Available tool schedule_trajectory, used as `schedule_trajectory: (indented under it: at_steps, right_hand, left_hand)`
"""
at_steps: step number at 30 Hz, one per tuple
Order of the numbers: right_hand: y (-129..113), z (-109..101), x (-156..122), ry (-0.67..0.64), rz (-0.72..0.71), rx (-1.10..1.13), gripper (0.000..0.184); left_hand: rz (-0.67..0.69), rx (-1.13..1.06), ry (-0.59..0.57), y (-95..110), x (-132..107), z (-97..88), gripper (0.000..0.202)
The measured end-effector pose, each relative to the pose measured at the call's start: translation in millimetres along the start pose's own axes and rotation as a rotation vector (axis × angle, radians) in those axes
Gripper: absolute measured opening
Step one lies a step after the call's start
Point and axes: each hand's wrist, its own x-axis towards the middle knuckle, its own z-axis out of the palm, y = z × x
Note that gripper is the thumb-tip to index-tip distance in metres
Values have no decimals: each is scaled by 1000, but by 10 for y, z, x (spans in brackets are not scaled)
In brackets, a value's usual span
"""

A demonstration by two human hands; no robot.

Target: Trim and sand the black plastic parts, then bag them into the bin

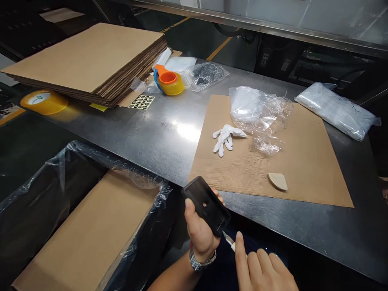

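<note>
My left hand [200, 232] is closed around a black rectangular plastic part [206, 202] with a small round hole near its middle. The part is held tilted in front of the table's near edge. In my right hand [260, 268] is a craft knife [229, 240] with a pale handle, the index finger stretched along it. Its blade tip meets or lies very close to the lower right end of the black part; I cannot tell if it touches. Beyond, on a cardboard sheet [309, 161], lie a white glove [226, 138] and a wedge-shaped tan piece [277, 181].
Clear plastic bags [257, 109] lie on the sheet, and a wrapped bundle [336, 109] is at the right. A cardboard stack [91, 56], tape dispenser [169, 81], tape roll [44, 101] and sticker sheet [142, 102] are at the left. Below stands a plastic-lined box [100, 226].
</note>
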Motion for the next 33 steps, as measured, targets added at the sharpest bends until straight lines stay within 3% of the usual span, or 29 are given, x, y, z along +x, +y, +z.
schedule_trajectory:
  at_steps: [4, 8, 11, 15, 17, 19, 22, 24, 26, 28, 30, 33]
  right_hand:
    - [114, 75, -6, 46, 3, 83, 28]
    - [371, 140, -29, 41, 178, 76, 27]
    - [744, 283, -113, -117, 435, -44, 32]
    - [1348, 644, -294, -399, 769, -161, 34]
    - [1565, 800, -377, -483, 831, -161, 37]
    - [1649, 863, -416, -481, 838, -161, 39]
    - [1471, 735, -332, -209, 748, -18, 40]
    - [1189, 544, -185, 10, 565, 331, 32]
    - [868, 347, -5, -6, 319, 741, 24]
    - [598, 208, 159, -75, 152, 926, 21]
    - [435, 150, 268, -125, 100, 991, 20]
    - [370, 165, 320, -176, 105, 1047, 17]
  left_hand:
    - [-111, 3, 10, 20, 29, 6, 48]
    - [-314, 27, 8, 60, 70, 28, 49]
    - [-537, 50, -65, 67, 104, 22, 47]
    - [-756, 42, -175, 34, 109, 12, 49]
    - [-822, 55, -197, 18, 91, 16, 49]
    - [-868, 72, -208, 6, 67, 21, 48]
    - [-913, 104, -233, -18, 40, 24, 49]
    - [-962, 130, -246, -44, 25, 28, 51]
    - [-1002, 102, -214, -71, 6, 39, 47]
    - [-995, 31, -145, -88, -20, 53, 41]
    - [-967, -11, -90, -91, -49, 59, 39]
    - [-959, 8, -81, -83, -83, 52, 38]
